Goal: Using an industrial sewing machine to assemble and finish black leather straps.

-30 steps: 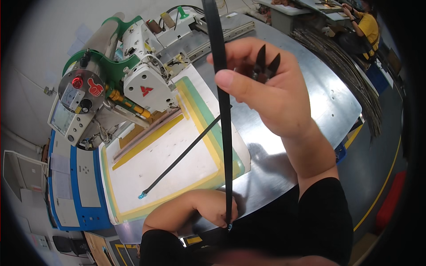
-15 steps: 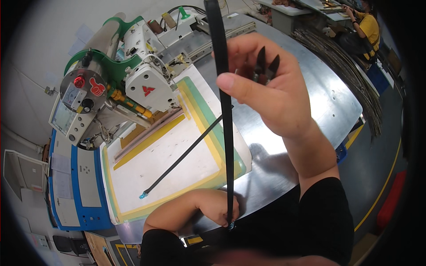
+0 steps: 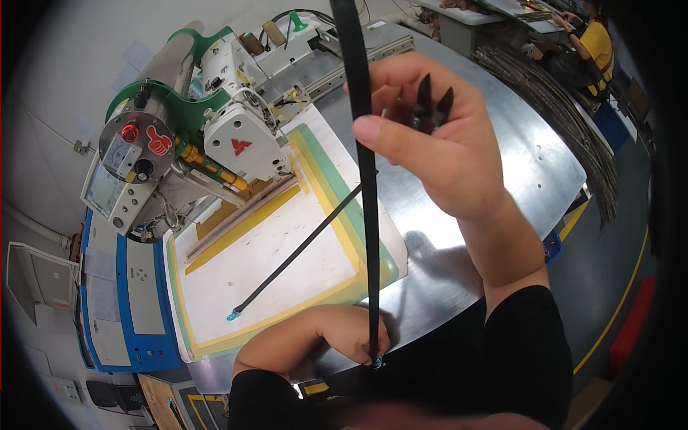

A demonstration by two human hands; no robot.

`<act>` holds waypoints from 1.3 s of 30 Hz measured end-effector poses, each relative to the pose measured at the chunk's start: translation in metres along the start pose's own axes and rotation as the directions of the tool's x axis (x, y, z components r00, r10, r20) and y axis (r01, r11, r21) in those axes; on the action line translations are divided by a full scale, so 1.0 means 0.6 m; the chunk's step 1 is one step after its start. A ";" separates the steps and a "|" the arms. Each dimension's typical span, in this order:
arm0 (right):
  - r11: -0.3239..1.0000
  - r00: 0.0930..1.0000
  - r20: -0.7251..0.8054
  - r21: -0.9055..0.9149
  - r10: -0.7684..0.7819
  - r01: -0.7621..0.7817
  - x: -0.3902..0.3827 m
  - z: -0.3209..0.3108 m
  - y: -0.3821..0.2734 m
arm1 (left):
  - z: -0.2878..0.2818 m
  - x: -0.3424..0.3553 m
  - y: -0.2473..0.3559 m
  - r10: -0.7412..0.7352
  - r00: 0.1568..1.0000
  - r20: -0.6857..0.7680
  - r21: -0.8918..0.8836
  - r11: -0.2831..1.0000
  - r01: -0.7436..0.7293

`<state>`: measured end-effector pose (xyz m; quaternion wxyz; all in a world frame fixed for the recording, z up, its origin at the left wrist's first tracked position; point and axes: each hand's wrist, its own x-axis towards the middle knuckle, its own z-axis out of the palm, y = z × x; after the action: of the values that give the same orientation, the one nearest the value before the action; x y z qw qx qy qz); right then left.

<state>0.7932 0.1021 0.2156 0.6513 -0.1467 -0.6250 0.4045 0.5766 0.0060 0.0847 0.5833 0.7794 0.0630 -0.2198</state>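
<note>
1. Right hand (image 3: pixel 448 158): raised above the table; pinches the upper part of a long, flat, black strap (image 3: pixel 369 201) between thumb and fingers.
2. Pair of dark-bladed metal snips (image 3: pixel 423 97): retained in the right palm, blades parted and pointing upward (the handles are hidden by the hand).
3. Left hand (image 3: pixel 351 335): low, close to the person's body; fingers curled closed around the strap's lower end. A shiny blue tip (image 3: pixel 379 362) protrudes just below the fingers.
4. Strap position: near vertical between both hands; its upper portion leaves the top of the view.
5. Second black strap, narrow and blue-ended (image 3: pixel 297 251): lies diagonally across a white rectangular panel (image 3: pixel 287 287) edged with yellow and green bands.
6. White-cased machine head (image 3: pixel 244 140): stands beyond the panel, toward the left.
7. Polished grey metal table (image 3: pixel 494 179): extends to the right of the panel.
8. Co-worker in a yellow top (image 3: pixel 598 46): upper right, beyond a bundle of long dark strips (image 3: pixel 584 140).
</note>
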 end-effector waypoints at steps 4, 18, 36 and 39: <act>1.000 1.000 0.005 -0.015 0.019 -0.019 -0.002 -0.002 -0.007 | 0.003 0.003 0.004 0.016 1.000 0.000 0.014 1.000 -0.016; 0.966 0.922 -0.309 0.182 0.234 -0.184 -0.034 -0.166 -0.117 | -0.014 -0.087 0.111 0.082 0.962 -0.262 0.449 0.892 0.046; 0.908 0.484 -0.832 -0.389 -0.273 -0.157 -0.422 -0.480 -0.427 | 0.008 -0.118 0.114 0.588 0.808 0.047 0.236 0.779 -0.581; 0.424 0.463 -0.843 -0.537 -0.273 -0.729 -0.440 -0.445 -0.330 | 0.023 -0.132 0.112 0.578 0.814 0.048 0.223 0.789 -0.573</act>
<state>1.1387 -0.1262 0.1231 0.6119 -0.7354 -0.2911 -0.0053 0.5261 -0.0155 0.1738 0.5289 0.8252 -0.1962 -0.0286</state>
